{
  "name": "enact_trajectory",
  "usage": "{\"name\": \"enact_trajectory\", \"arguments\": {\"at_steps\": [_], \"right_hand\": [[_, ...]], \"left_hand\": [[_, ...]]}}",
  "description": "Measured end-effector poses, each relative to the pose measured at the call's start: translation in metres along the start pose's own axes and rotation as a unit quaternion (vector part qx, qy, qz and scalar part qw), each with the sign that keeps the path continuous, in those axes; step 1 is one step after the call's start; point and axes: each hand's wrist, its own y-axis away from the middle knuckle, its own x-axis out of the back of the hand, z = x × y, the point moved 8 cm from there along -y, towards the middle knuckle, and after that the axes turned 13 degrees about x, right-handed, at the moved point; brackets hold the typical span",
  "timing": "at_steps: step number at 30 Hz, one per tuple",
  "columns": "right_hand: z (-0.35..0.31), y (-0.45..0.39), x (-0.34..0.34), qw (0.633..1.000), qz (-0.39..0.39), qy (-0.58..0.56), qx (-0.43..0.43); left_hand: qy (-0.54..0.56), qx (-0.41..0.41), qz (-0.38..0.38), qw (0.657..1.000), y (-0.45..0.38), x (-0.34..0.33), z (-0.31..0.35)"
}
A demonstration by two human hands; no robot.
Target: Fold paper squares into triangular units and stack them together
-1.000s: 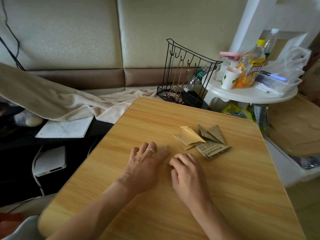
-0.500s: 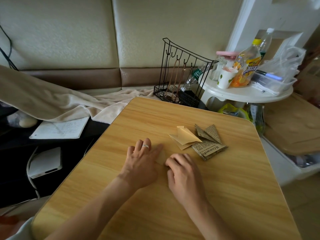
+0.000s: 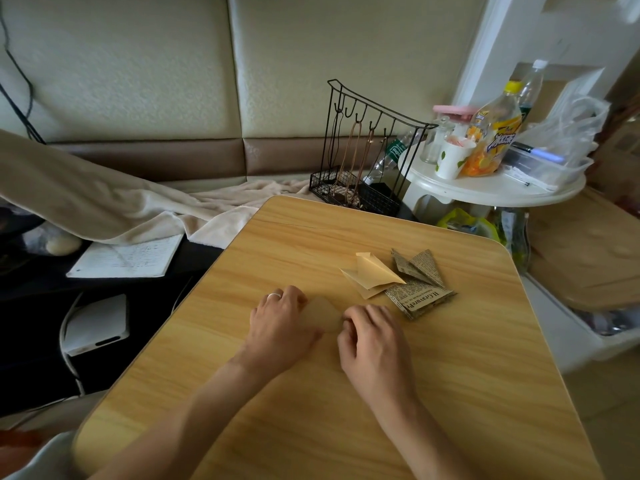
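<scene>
Wooden table (image 3: 450, 375), padded wall (image 3: 138, 64), both hands' grip holding blurred tan paper (image 3: 323, 315)

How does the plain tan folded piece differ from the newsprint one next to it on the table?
The plain tan folded piece is unprinted kraft colour; the newsprint folded piece is covered in text. The tan one lies nearer the hands, the newsprint one farther right. The tan one partly overlaps the newsprint one's edge. Both are folded into pointed flaps, rest on the wooden table and are untouched by either hand.
</scene>
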Motion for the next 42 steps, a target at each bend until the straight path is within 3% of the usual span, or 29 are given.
{"name": "enact_trajectory", "arguments": {"at_steps": [7, 12, 19, 27, 37, 40, 42], "right_hand": [[0.003, -0.002, 0.001, 1.0, 0.002, -0.01, -0.01], [0.005, -0.003, 0.004, 0.996, 0.028, -0.087, -0.015], [0.016, 0.0, 0.011, 0.982, 0.081, -0.162, -0.058], [0.035, 0.0, 0.002, 0.964, 0.066, -0.228, -0.121], [0.052, -0.013, 0.025, 0.949, 0.055, -0.269, -0.157], [0.067, -0.013, 0.038, 0.942, 0.098, -0.258, -0.19], [0.08, -0.009, 0.057, 0.937, 0.181, -0.213, -0.211]], "left_hand": [[-0.002, -0.062, 0.011, 0.998, 0.007, 0.0, 0.006], [0.101, -0.111, 0.042, 0.988, 0.013, 0.009, 0.014], [0.261, -0.042, 0.052, 0.963, 0.005, 0.019, -0.001], [0.272, 0.001, 0.062, 0.96, 0.004, 0.019, -0.012], [0.285, -0.016, 0.09, 0.954, 0.006, 0.023, -0.001], [0.291, -0.012, 0.102, 0.951, 0.007, 0.024, -0.001], [0.289, -0.011, 0.106, 0.951, 0.008, 0.024, -0.001]]}}
